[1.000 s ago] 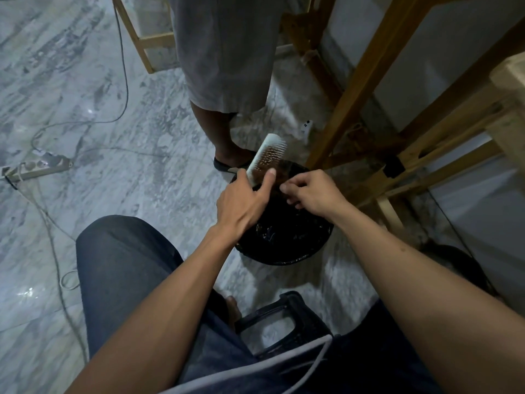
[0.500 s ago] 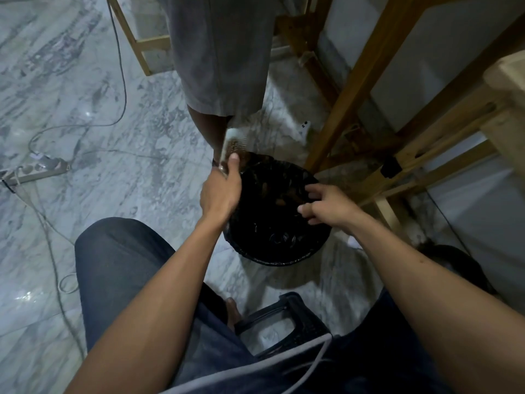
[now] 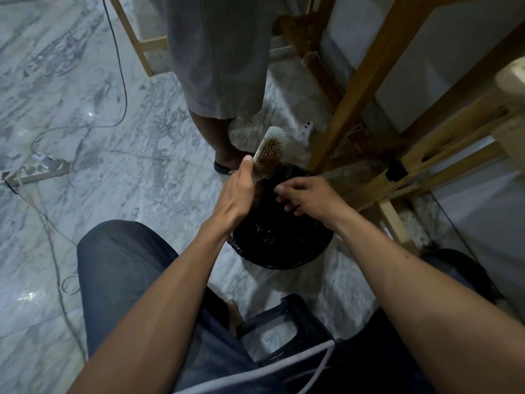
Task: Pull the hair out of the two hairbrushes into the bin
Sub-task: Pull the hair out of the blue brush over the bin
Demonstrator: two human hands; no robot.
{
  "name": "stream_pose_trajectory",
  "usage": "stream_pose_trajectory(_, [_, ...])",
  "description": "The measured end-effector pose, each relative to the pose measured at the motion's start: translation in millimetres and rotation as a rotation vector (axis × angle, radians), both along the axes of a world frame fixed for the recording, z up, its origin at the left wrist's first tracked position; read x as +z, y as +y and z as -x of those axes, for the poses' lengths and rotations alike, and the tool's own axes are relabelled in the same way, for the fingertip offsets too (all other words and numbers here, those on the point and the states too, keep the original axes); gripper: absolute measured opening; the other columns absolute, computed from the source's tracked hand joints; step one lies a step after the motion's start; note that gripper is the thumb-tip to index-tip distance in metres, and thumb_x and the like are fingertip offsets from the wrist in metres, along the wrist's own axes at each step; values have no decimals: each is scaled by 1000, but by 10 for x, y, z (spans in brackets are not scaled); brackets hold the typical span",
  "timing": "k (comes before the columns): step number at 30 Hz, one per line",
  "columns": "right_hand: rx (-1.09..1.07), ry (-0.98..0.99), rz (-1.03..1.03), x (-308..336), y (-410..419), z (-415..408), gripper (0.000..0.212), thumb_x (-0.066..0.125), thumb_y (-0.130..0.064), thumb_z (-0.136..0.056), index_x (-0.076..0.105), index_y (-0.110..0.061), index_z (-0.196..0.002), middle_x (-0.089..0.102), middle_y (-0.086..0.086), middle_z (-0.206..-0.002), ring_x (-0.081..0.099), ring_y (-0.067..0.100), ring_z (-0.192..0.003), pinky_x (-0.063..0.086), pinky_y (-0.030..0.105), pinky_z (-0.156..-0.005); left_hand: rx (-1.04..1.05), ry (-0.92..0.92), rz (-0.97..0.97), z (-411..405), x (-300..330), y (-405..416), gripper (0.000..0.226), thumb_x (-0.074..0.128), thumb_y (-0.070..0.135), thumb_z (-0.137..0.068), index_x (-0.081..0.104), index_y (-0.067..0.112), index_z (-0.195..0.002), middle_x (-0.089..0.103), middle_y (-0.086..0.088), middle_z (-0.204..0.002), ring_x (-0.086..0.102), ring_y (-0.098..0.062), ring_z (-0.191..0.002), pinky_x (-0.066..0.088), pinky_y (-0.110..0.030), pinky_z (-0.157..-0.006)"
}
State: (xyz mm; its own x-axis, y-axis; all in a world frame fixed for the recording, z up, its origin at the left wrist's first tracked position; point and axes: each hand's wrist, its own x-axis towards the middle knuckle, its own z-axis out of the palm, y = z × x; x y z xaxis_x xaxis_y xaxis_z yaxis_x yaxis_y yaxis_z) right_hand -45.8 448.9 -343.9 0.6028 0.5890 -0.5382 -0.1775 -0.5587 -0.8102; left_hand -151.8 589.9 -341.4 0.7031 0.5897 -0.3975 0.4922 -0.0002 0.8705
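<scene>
your right hand (image 3: 308, 194) has lifted from inside the bin (image 3: 284, 237), fingers loosely curled; whether they pinch hair is hard to tell. at its 10 o'clock, your left hand (image 3: 238, 191) grips the hairbrush (image 3: 270, 152), now raised over the bin's far rim, handle hidden in the fist.

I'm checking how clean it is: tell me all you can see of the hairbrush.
The hairbrush is a pale paddle type with rows of thin pins. Brownish hair clouds its lower pad. It tilts up and away over the black bin's far rim. The left hand grips its handle, thumb along the edge.
</scene>
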Motion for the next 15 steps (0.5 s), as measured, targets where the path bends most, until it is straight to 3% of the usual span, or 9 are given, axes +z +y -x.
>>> stream_pose_trajectory(2, [-99, -14, -29, -13, -38, -46, 8, 71, -25, -97, 76, -22, -91, 75, -7, -74, 65, 5, -60, 51, 20, -56, 17, 17, 16, 1, 14, 11, 79, 21, 72, -97, 60, 5, -81, 58, -2, -64, 56, -29, -66, 41, -41, -73])
stream_pose_trajectory(4, [-195, -32, -29, -23, -111, -97, 11, 70, -21, -98, 76, -21, -89, 73, -5, -75, 64, 7, -62, 51, 19, -55, 38, 28, 25, 7, 23, 19, 85, 19, 74, -95, 63, 2, -100, 72, -19, -93, 69, -36, -93, 48, -48, -82])
stream_pose_trajectory(5, [-209, -52, -7, -25, -151, -111, 10, 69, -21, -99, 75, -19, -92, 74, -3, -80, 64, 8, -64, 51, 18, -54, 48, 37, 39, 9, 41, 28, 93, 17, 77, -91, 65, 0, -111, 71, -25, -110, 65, -41, -109, 50, -53, -91])
stream_pose_trajectory(6, [-188, -72, 18, -28, -175, -110, 7, 68, -21, -99, 75, -18, -99, 74, -1, -90, 64, 8, -65, 51, 18, -53, 42, 48, 50, 11, 49, 40, 99, 17, 80, -88, 67, -1, -117, 69, -28, -115, 65, -44, -110, 50, -55, -93])
stream_pose_trajectory(8, [-77, -84, 42, -37, -177, -75, 29, 69, -21, -98, 67, -19, -127, 69, -2, -119, 68, 9, -68, 52, 19, -53, -9, 43, 50, 8, 78, 47, 86, 19, 77, -91, 67, 5, -91, 63, -21, -81, 61, -35, -74, 47, -49, -75])
stream_pose_trajectory(10, [-10, -39, -3, -28, -100, -18, 57, 73, -21, -95, 51, -23, -148, 58, -10, -133, 71, 13, -73, 52, 22, -53, -105, 46, 53, -1, 119, 2, 68, 21, 71, -97, 53, 14, -79, 48, -12, -69, 43, -24, -61, 36, -42, -64])
stream_pose_trajectory(12, [12, -21, -89, -17, -5, 43, 46, 74, -18, -94, 58, -21, -138, 66, -8, -124, 71, 14, -72, 53, 25, -56, -186, 64, 30, -7, 123, -42, 65, 20, 70, -98, 49, 16, -78, 48, -9, -66, 43, -22, -61, 35, -40, -64])
stream_pose_trajectory(15, [-41, -58, -113, -79, 57, 130, 5, 71, -14, -96, 74, -17, -98, 73, 0, -80, 63, 5, -57, 51, 22, -56, -135, 61, -23, 12, 121, 32, 60, 22, 64, -101, 47, 21, -67, 54, 2, -61, 47, -20, -59, 38, -42, -67])
